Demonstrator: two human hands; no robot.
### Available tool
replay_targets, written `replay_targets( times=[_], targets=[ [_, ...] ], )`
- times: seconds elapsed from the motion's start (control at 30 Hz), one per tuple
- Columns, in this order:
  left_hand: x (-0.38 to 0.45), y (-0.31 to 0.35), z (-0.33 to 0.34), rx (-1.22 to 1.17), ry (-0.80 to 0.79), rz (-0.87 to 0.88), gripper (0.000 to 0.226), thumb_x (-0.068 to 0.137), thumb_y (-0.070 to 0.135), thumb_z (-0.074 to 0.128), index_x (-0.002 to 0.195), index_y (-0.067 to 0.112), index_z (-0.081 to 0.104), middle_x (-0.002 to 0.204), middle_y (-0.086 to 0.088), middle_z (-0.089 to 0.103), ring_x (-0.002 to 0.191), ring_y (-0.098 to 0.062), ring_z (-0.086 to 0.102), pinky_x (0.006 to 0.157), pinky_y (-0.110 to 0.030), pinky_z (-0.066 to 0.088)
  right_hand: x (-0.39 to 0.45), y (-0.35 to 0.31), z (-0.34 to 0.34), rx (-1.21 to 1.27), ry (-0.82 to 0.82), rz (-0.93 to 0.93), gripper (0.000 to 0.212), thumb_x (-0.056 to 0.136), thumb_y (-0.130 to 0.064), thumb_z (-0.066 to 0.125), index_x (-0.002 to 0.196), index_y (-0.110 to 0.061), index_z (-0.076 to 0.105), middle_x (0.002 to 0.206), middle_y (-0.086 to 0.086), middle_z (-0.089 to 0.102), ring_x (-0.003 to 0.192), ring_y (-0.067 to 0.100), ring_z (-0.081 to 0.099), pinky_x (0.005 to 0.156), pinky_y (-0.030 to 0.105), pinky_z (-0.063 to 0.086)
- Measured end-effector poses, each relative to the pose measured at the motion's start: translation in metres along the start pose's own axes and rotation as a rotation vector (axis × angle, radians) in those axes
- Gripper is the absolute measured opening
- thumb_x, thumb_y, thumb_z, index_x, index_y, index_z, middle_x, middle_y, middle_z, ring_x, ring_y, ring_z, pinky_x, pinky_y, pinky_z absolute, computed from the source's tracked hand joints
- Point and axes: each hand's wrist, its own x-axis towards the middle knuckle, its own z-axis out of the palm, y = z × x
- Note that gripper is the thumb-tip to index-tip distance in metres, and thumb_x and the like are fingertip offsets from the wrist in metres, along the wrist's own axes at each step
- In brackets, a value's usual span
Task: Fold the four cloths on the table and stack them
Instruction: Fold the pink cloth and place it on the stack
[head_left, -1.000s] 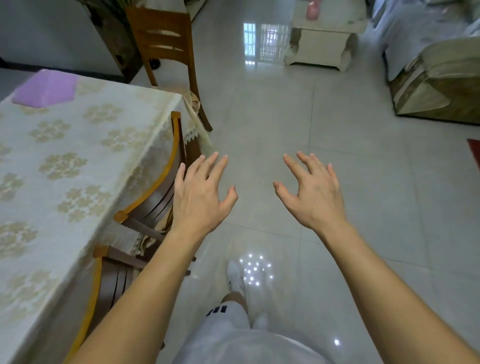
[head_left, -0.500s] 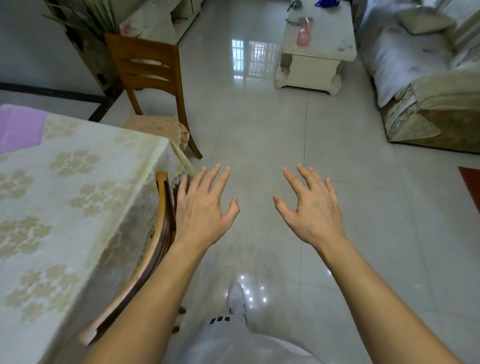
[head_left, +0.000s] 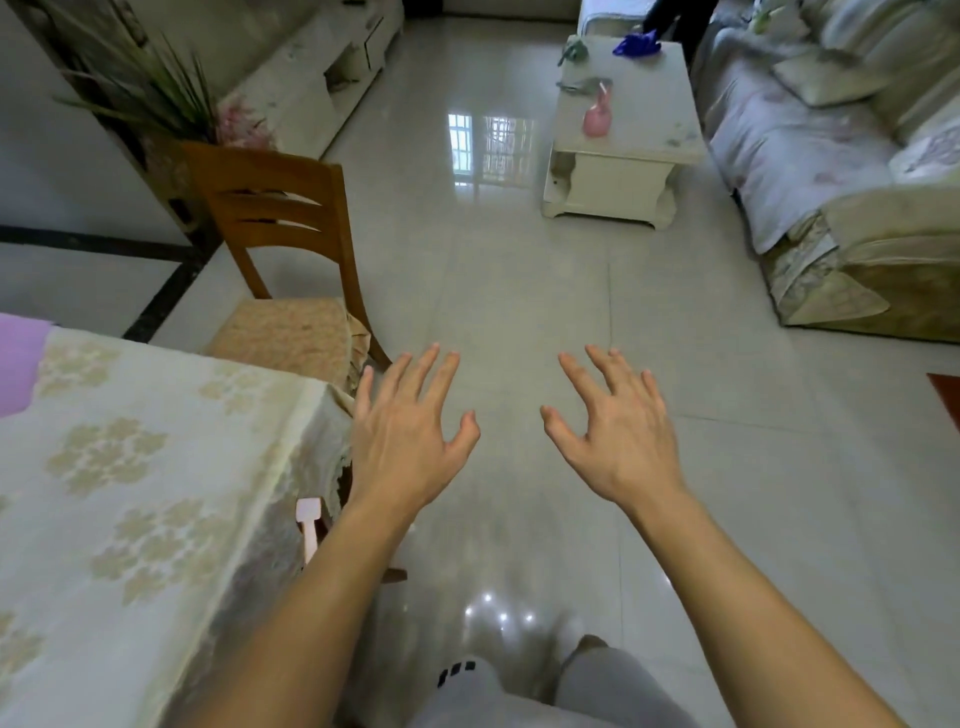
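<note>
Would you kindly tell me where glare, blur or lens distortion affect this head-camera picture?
Head view: a bright window reflection glares on the glossy floor, with small light spots near the person's legs; the wide-angle lens bows the sofa and table edge outward; the trouser leg looks motion-smeared, while both open hands, left hand and right hand, stay fairly sharp.

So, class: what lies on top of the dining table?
A floral tablecloth covers the dining table, with a purple cloth at its far-left edge. The tabletop underneath is hidden.

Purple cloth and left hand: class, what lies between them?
In the head view, only patterned tablecloth lies between the purple cloth and the open left hand.
</note>
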Motion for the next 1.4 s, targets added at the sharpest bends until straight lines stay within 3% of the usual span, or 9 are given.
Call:
replay_targets(
  times=[0.33, 0.5, 0.67, 0.83, 1.1, 1.27, 1.4],
  targets=[
    [0.11, -0.003, 0.041, 0.047, 0.016, -0.078, 0.063, 0.092, 0.057, 0.041, 0.15, 0.031, 0.037, 0.156, 0.006, 0.038, 0.143, -0.018, 0.033, 0.121, -0.045, 0.009, 0.132, 0.023, 0.025, 0.005, -0.051, -0.094, 0.077, 0.085, -0.068, 0.023, 0.153, -0.033, 0.034, 0.161, 0.002, 0.031, 0.151, 0.023, 0.021, 0.122, 0.046, 0.012],
    [0.187, 0.01, 0.057, 0.052, 0.009, -0.152, 0.063, 0.092, 0.059, 0.038, 0.15, 0.033, 0.036, 0.155, 0.006, 0.039, 0.144, -0.018, 0.033, 0.121, -0.049, 0.015, 0.219, 0.048, 0.028, 0.004, -0.034, -0.163, 0.074, 0.087, -0.066, 0.027, 0.151, -0.03, 0.04, 0.158, 0.005, 0.037, 0.148, 0.026, 0.027, 0.12, 0.049, 0.018],
    [0.259, 0.03, 0.071, 0.035, 0.012, -0.214, 0.062, 0.093, 0.059, 0.038, 0.149, 0.033, 0.036, 0.156, 0.006, 0.038, 0.144, -0.019, 0.032, 0.121, -0.051, 0.014, 0.302, 0.069, 0.025, 0.009, -0.074, -0.249, 0.07, 0.091, -0.064, 0.034, 0.152, -0.032, 0.036, 0.16, 0.002, 0.033, 0.15, 0.024, 0.023, 0.122, 0.048, 0.015],
    [0.307, 0.033, 0.084, 0.042, 0.012, -0.265, 0.062, 0.094, 0.058, 0.037, 0.15, 0.033, 0.034, 0.157, 0.006, 0.036, 0.145, -0.018, 0.03, 0.121, -0.049, 0.011, 0.367, 0.08, 0.032, 0.039, -0.035, -0.324, 0.068, 0.09, -0.062, 0.037, 0.149, -0.028, 0.044, 0.155, 0.007, 0.041, 0.147, 0.028, 0.031, 0.119, 0.052, 0.022],
    [0.362, 0.019, 0.099, 0.034, 0.025, -0.326, 0.062, 0.093, 0.057, 0.038, 0.149, 0.03, 0.037, 0.155, 0.003, 0.039, 0.145, -0.02, 0.032, 0.12, -0.053, 0.019, 0.447, 0.077, 0.053, 0.045, -0.07, -0.386, 0.068, 0.092, -0.062, 0.037, 0.15, -0.027, 0.042, 0.156, 0.006, 0.039, 0.147, 0.028, 0.029, 0.119, 0.052, 0.021],
    [0.406, -0.009, 0.116, 0.034, 0.019, -0.338, 0.062, 0.093, 0.055, 0.041, 0.149, 0.029, 0.038, 0.154, 0.002, 0.041, 0.143, -0.022, 0.034, 0.119, -0.054, 0.021, 0.501, 0.065, 0.071, 0.017, -0.124, -0.403, 0.066, 0.096, -0.063, 0.038, 0.154, -0.031, 0.033, 0.162, 0.003, 0.029, 0.151, 0.024, 0.019, 0.122, 0.047, 0.011],
    [0.456, -0.043, 0.129, 0.048, 0.0, -0.338, 0.062, 0.094, 0.057, 0.038, 0.15, 0.03, 0.036, 0.155, 0.002, 0.039, 0.143, -0.022, 0.033, 0.119, -0.054, 0.02, 0.555, 0.042, 0.087, 0.052, -0.102, -0.421, 0.067, 0.093, -0.062, 0.035, 0.152, -0.029, 0.038, 0.159, 0.006, 0.034, 0.15, 0.026, 0.023, 0.122, 0.049, 0.015]
  ],
)
